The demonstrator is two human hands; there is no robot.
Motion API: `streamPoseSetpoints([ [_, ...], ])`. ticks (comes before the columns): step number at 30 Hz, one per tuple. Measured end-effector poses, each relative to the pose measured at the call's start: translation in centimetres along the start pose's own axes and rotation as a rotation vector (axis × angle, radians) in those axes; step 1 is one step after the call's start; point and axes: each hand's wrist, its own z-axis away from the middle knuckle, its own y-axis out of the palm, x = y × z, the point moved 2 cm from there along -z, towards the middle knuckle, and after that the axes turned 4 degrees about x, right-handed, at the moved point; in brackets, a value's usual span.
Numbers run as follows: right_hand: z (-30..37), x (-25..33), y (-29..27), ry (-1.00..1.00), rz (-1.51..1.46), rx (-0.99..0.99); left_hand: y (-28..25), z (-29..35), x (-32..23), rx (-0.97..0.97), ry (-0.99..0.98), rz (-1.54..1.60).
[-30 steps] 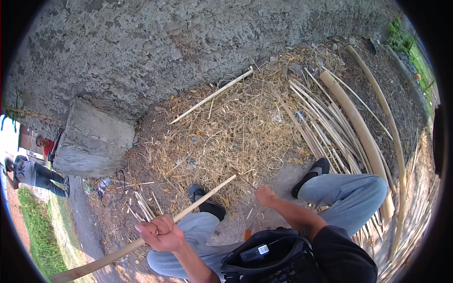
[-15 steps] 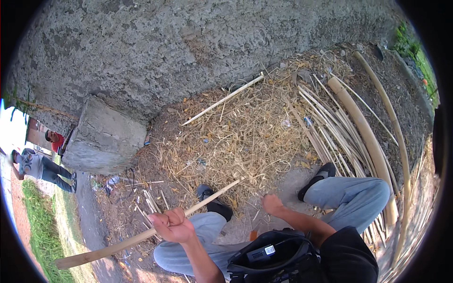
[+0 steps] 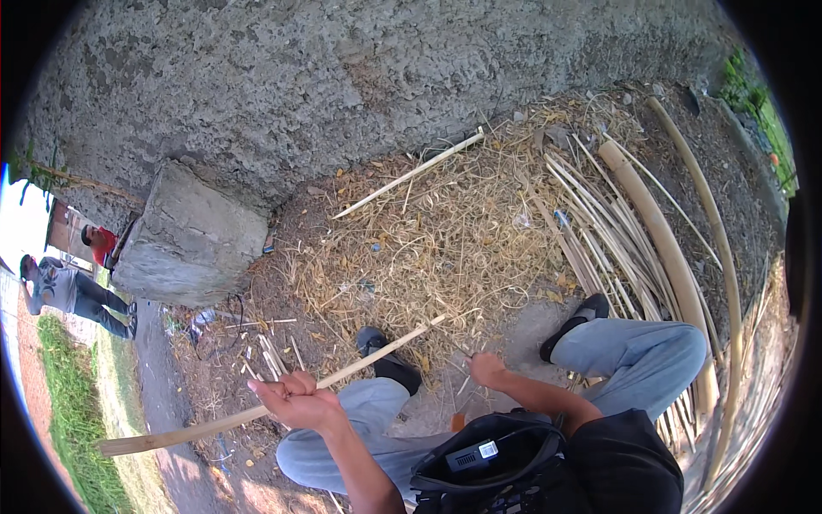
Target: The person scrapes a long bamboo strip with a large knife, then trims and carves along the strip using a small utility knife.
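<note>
My left hand [image 3: 301, 401] is closed around a long pale bamboo strip [image 3: 377, 353]. The strip slants across my left leg, its wide end [image 3: 128, 445] low at the left and its narrow tip over the shavings near my left shoe. To the right of that tip, my right hand [image 3: 486, 369] is a closed fist. A thin dark blade [image 3: 461, 348], seemingly a knife's, sticks out of it toward the strip, apart from it; its handle is hidden in the fist. Curled bamboo shavings [image 3: 411, 248] cover the ground ahead of my feet.
Split bamboo strips [image 3: 612, 227] and thick bamboo poles [image 3: 655, 227] lie at the right. One loose strip [image 3: 409, 174] lies by the rough wall [image 3: 342, 77]. A concrete block [image 3: 201, 227] stands at the left, with two people [image 3: 73, 291] beyond. An open black bag [image 3: 484, 463] is at my lap.
My left hand and the strip's wide end have risen a little, the hand shifting left. My right hand has moved slightly left and down, and its thin blade now shows more plainly.
</note>
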Motion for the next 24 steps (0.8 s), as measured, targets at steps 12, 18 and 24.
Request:
streamPoseSetpoints([
  [12, 3.8, 5.3, -2.1, -0.092, -0.018, 0.03, -2.2, -0.7, 0.6, -0.03, 0.012, 0.067],
  [18, -0.1, 4.0, -1.9, -0.031, -0.053, 0.028, -2.1, 0.0, 0.2, 0.007, 0.009, 0.057],
  [24, 1.9, 7.0, -4.3, -0.129, 0.011, 0.049, -1.5, 0.2, 0.3, 0.075, 0.024, 0.082],
])
